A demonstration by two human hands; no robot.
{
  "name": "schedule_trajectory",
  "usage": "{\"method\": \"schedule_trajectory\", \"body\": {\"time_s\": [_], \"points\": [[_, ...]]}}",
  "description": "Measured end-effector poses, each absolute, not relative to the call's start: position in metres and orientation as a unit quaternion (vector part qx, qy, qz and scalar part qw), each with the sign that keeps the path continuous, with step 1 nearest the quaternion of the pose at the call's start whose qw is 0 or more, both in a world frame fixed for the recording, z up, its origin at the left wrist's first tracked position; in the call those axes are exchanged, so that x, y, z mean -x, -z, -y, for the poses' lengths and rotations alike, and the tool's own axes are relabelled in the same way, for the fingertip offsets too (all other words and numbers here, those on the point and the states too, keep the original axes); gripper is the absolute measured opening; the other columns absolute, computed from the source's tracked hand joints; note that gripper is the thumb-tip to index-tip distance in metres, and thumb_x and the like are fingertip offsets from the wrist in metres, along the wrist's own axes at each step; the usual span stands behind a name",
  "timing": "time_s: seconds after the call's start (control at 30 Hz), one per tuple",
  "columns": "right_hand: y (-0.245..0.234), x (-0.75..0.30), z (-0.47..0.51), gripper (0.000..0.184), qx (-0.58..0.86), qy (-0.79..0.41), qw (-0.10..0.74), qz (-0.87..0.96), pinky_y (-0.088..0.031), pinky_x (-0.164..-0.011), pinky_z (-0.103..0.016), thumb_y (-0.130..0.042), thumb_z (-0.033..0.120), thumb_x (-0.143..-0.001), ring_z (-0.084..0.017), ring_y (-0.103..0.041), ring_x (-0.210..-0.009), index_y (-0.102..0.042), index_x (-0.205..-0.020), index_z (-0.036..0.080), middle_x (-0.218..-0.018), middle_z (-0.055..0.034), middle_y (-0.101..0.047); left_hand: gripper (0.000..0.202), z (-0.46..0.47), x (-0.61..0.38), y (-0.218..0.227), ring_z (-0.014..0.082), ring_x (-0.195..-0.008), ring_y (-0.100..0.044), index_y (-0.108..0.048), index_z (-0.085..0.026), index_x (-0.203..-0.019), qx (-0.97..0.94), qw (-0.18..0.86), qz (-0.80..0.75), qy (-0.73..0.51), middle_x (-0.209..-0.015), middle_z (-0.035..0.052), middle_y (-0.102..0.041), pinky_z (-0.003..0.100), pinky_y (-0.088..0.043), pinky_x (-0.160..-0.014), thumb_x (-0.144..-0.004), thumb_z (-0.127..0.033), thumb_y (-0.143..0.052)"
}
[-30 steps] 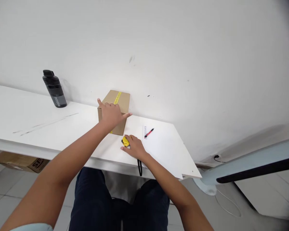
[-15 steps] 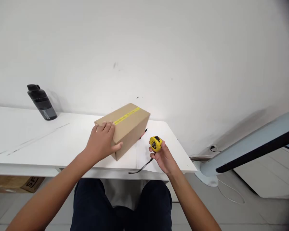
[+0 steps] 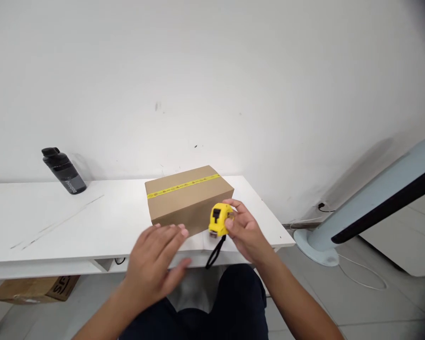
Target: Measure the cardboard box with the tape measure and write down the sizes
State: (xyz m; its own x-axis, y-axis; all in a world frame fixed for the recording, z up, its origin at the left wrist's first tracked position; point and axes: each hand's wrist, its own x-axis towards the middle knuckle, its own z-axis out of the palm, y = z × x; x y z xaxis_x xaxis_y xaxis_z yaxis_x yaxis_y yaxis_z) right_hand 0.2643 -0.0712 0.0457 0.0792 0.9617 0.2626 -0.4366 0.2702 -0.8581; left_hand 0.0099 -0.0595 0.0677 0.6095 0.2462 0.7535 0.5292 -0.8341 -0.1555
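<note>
A brown cardboard box [image 3: 184, 200] with a strip of yellow tape [image 3: 184, 186] along its top lies on the white table [image 3: 120, 212]. My right hand [image 3: 246, 231] grips a yellow tape measure [image 3: 218, 220] by its side, in front of the box's right part. From the tape measure hangs a black wrist strap [image 3: 215, 252]. My left hand [image 3: 159, 257] is held in front of the box's near left corner, fingers stretched and thumb apart, with nothing in it. Whether its fingertips touch the box I cannot tell.
A dark bottle [image 3: 64, 171] stands at the table's back left, near the wall. On the floor under the table lies another cardboard box [image 3: 35, 289]. Right of the table rises a pale tower-like appliance [image 3: 378, 203] on a round base, with a cable on the floor.
My left hand has come off the box top and moved toward me. The box has turned to lie more crosswise. The tape measure has moved left and been turned in my right hand.
</note>
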Motion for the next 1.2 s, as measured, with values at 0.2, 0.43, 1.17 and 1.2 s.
{"method": "schedule_trajectory", "body": {"time_s": [0.2, 0.43, 1.17, 1.2], "points": [[-0.05, -0.231, 0.096, 0.05, 0.279, -0.527, 0.628, 0.501, -0.06, -0.076, -0.03, -0.086, 0.035, -0.076, -0.017, -0.069, -0.087, -0.06, -0.12, 0.032, -0.105, -0.002, -0.068, 0.025, 0.078, -0.04, -0.067, 0.0163, -0.083, -0.073, -0.063, -0.02, -0.113, 0.815, 0.202, 0.197, 0.507, -0.087, 0.0027, -0.077, 0.035, -0.052, -0.087, -0.089, -0.013, -0.066], [-0.054, -0.261, 0.072, 0.043, 0.342, -0.37, 0.697, 0.509, -0.06, -0.084, -0.035, -0.081, 0.03, -0.078, -0.02, -0.067, -0.099, -0.06, -0.116, 0.029, -0.116, -0.0054, -0.068, 0.019, 0.035, -0.006, -0.058, 0.0186, -0.074, -0.07, -0.06, -0.024, -0.1, 0.735, 0.296, 0.287, 0.539, -0.082, 0.0008, -0.075, 0.044, -0.047, -0.096, -0.085, -0.012, -0.066], [-0.056, -0.254, 0.096, 0.06, 0.314, -0.015, 0.599, 0.737, -0.056, -0.093, -0.051, -0.064, 0.02, -0.088, -0.03, -0.061, -0.115, -0.048, -0.143, 0.036, -0.132, -0.0095, -0.061, 0.043, 0.066, -0.045, -0.071, 0.0121, -0.057, -0.05, -0.053, -0.021, -0.067, 0.689, -0.57, 0.283, 0.348, -0.058, -0.0019, -0.055, 0.027, -0.043, -0.059, -0.09, -0.057, -0.058], [-0.059, -0.26, 0.093, 0.057, 0.326, -0.005, 0.603, 0.728, -0.055, -0.095, -0.051, -0.064, 0.022, -0.088, -0.03, -0.06, -0.116, -0.05, -0.142, 0.036, -0.13, -0.0091, -0.062, 0.043, 0.062, -0.038, -0.073, 0.0124, -0.055, -0.049, -0.052, -0.021, -0.065, 0.668, -0.575, 0.294, 0.369, -0.056, -0.0025, -0.052, 0.027, -0.043, -0.058, -0.088, -0.057, -0.06]]}}
